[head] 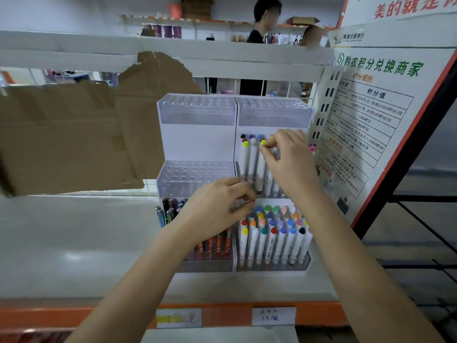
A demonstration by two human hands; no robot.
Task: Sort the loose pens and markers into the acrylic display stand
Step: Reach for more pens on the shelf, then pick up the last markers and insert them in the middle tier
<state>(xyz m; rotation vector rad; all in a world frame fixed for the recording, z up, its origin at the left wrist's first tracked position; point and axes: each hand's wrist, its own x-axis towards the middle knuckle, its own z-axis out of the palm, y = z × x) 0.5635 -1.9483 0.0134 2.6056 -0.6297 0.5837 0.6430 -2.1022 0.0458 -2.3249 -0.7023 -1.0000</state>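
The acrylic display stand (197, 139) stands on the shelf with three stepped tiers of holes. White markers with coloured caps (272, 236) fill the lower right tier, and several more (248, 157) stand in the middle right tier. My right hand (288, 159) pinches the top of a yellow-capped marker (262, 154) in that middle tier. My left hand (217, 206) has curled fingers at the front rim of the middle tier; what it holds is unclear. Dark pens (170, 209) and red pens (215, 246) sit in the lower left tier, partly hidden by my left wrist.
Torn cardboard (74, 137) hangs at the left behind the shelf. A printed sign board (371, 115) leans at the right beside the stand. The shelf's orange front edge (222, 315) carries price labels. A person stands behind the rack.
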